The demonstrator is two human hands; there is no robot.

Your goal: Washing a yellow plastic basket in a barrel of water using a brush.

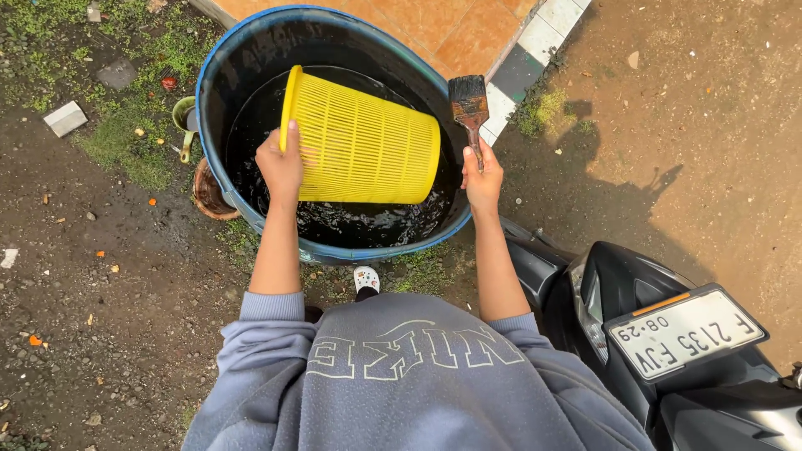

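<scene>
**Yellow basket held over a blue drum of dark water**

Nearest the camera is the person's grey sweatshirt (401, 376), its sleeves pushed up to the elbows. To the right stands the rear of a black motorbike (668, 351) with a white number plate (685, 332). Just past the sweatshirt's edge, 1 white shoe (365, 279) shows on the dirt.

Both forearms reach forward over a blue drum (213, 75) that holds dark water (359, 224). The left hand (281, 165) is closed on the rim of a yellow plastic basket (368, 146), thumb on the outside of the rim. The basket lies on its side above the water, inside the drum's outline, its open mouth to the left and its base to the right. The right hand (483, 179) grips the handle of a paintbrush (469, 104), held upright with dark bristles pointing away, just right of the basket's base and near the drum's right rim.

Left of the drum, a green dipper (185, 117) and a brown clay pot (209, 194) sit on the ground beside patchy grass (125, 142). Beyond the drum lie orange floor tiles (434, 25), edged with a strip of white and dark tiles (530, 54).
</scene>
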